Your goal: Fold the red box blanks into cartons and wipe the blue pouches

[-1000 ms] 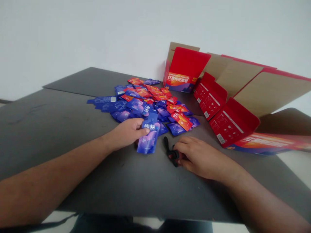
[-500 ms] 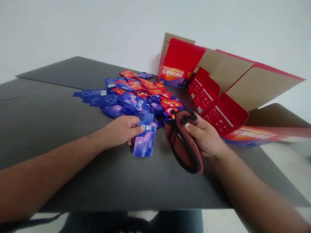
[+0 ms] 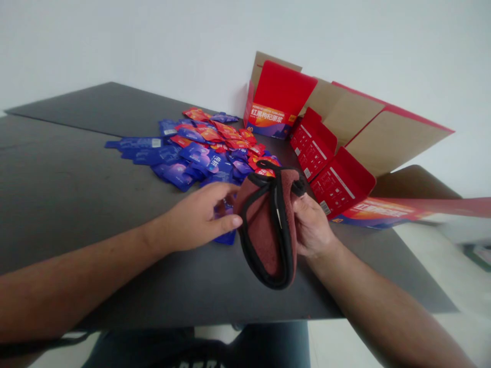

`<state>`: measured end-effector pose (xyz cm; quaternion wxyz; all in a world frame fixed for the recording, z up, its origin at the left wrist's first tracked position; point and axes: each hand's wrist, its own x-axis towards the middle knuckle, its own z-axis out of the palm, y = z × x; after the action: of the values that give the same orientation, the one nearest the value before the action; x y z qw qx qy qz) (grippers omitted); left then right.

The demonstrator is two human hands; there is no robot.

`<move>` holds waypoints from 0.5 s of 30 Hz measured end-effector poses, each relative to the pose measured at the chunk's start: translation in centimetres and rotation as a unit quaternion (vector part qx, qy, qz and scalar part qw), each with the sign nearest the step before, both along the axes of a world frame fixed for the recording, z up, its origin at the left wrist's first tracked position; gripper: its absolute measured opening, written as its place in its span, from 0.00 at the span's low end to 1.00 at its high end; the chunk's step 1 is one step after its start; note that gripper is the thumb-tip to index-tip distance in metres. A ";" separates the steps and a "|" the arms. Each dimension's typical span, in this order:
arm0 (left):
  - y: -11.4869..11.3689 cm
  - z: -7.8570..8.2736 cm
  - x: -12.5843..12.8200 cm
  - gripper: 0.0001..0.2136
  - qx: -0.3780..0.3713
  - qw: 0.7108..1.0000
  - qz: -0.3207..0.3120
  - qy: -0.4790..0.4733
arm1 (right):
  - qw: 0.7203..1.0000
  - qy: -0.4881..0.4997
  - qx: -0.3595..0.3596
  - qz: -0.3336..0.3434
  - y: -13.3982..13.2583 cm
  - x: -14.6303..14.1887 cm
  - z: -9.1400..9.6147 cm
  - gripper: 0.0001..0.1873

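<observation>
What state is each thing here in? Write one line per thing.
maroon pouch: held above the table.
right hand: shut on the maroon pouch.
left hand: open, fingers spread beside the maroon pouch.
sachets: loose, heaped on the table.
red carton: unfolded, flaps open.

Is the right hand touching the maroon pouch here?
Touching. The head view shows the right hand gripping the maroon pouch along its black-trimmed edge, with no gap between hand and fabric.

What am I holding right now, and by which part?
Right hand grips a dark red pouch by its black-trimmed top edge; left hand looks empty.
</observation>
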<state>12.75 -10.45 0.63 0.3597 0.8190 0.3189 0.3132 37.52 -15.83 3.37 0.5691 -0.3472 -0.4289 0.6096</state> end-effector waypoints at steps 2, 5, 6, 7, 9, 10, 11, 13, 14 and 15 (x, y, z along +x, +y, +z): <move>-0.5 -0.5 0.5 0.22 -0.068 0.995 -0.059 -0.048 | 1.000 0.009 0.008 0.009 -0.2 -0.8 -0.1 0.24; -0.8 -0.6 1.0 0.21 -0.130 0.984 -0.076 -0.098 | 1.000 0.001 0.020 0.013 -0.2 -1.3 0.0 0.26; -0.8 -0.5 1.0 0.20 -0.134 0.983 -0.059 -0.111 | 1.000 -0.012 0.018 0.013 -0.1 -1.2 0.1 0.26; -0.6 -0.4 1.0 0.19 -0.138 0.981 -0.036 -0.128 | 0.999 -0.027 0.011 0.016 0.0 -1.0 0.2 0.27; -0.2 -0.2 1.0 0.18 -0.154 0.969 0.008 -0.194 | 0.998 -0.051 -0.011 0.033 0.2 -0.1 0.5 0.30; 0.0 -0.1 1.0 0.17 -0.173 0.955 0.022 -0.239 | 0.997 -0.054 -0.021 0.044 0.3 0.4 0.7 0.32; 0.3 0.0 1.0 0.17 -0.197 0.938 0.033 -0.285 | 0.997 -0.050 -0.024 0.055 0.4 0.8 0.8 0.34; 0.5 0.3 1.0 0.17 -0.239 0.901 0.054 -0.359 | 0.996 -0.032 -0.015 0.077 0.5 1.5 1.1 0.39; 0.5 0.5 1.1 0.17 -0.254 0.887 0.066 -0.380 | 0.996 -0.023 -0.012 0.089 0.5 1.7 1.1 0.40; 0.5 0.7 1.2 0.17 -0.264 0.877 0.077 -0.393 | 0.995 -0.017 -0.013 0.102 0.5 1.8 1.1 0.39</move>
<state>13.91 -10.00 1.37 0.6329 0.4760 0.2842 0.5405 39.29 -15.34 4.52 0.4920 -0.3195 -0.4634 0.6642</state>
